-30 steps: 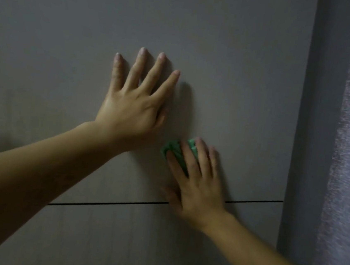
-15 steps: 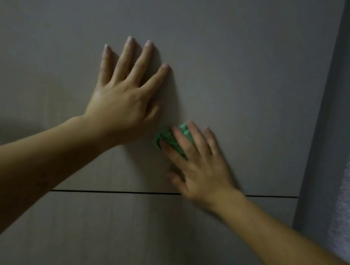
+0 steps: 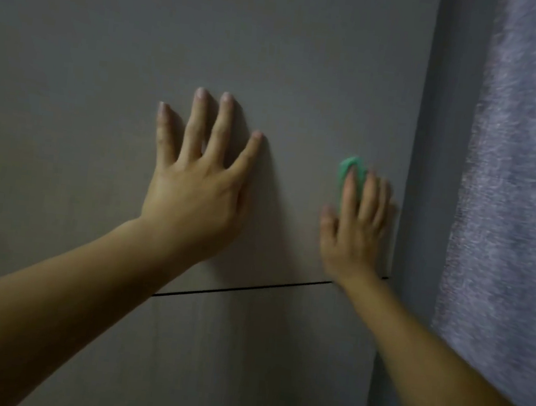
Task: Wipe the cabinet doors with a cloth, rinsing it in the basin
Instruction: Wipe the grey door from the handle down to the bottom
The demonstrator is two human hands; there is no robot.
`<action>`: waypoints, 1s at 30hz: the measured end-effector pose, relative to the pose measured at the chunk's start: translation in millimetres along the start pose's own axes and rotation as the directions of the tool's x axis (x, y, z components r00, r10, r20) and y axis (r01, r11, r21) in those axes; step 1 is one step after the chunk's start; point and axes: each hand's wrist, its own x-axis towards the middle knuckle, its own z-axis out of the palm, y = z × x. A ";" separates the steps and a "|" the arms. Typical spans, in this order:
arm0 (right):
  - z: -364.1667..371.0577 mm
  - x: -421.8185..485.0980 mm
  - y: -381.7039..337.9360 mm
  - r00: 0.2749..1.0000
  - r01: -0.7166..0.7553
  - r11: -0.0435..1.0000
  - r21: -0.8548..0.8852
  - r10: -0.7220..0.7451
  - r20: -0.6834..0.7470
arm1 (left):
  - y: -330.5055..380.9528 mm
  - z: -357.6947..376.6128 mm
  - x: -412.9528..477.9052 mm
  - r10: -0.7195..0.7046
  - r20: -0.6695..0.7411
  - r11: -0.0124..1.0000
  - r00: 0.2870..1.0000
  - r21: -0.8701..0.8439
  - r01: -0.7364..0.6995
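Since the look half a second back, my right hand has slid the green cloth away to the right. It has gone from just beside the left thumb out to the right edge of the upper cabinet door, so the two hands now sit well apart. Nearest me, both bare forearms reach in from the bottom corners, one from low left and one from low right. Farther on, the left hand has kept its place, palm flat on the door, fingers straight and spread wide, holding nothing; I read it as a brace. The right hand lies with straight fingers over the cloth, pressing it against the panel rather than curling round it. Only the top of the cloth shows above the fingertips, and it is blurred. The right wrist crosses the dark seam that parts the upper door from the lower door. Just right of the cloth runs a grey upright edge, and farthest right hangs what looks like a pale textured curtain. I judge that this pass has carried the wipe across the lower strip of the upper door to its end. What follows should be a return stroke higher up or a drop to the lower door. No basin is in view, so a rinse means leaving this spot, and I cannot tell how dirty the cloth is.
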 end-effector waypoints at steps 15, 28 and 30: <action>15.8 -35.8 40.5 0.964 -0.244 0.966 0.086 0.251 -0.083 | -2.4 5.1 -1.9 0.019 -0.046 1.000 0.999 0.025 -0.018; 4.7 -55.9 -65.7 0.954 -0.294 0.951 0.100 0.298 -0.033 | -17.9 -16.0 -4.9 0.062 0.022 0.995 0.998 -0.079 -0.060; 4.1 -64.9 -111.9 0.958 -0.278 0.950 0.143 0.284 -0.027 | -38.8 -27.0 -14.1 0.090 0.026 0.985 0.996 -0.152 -0.085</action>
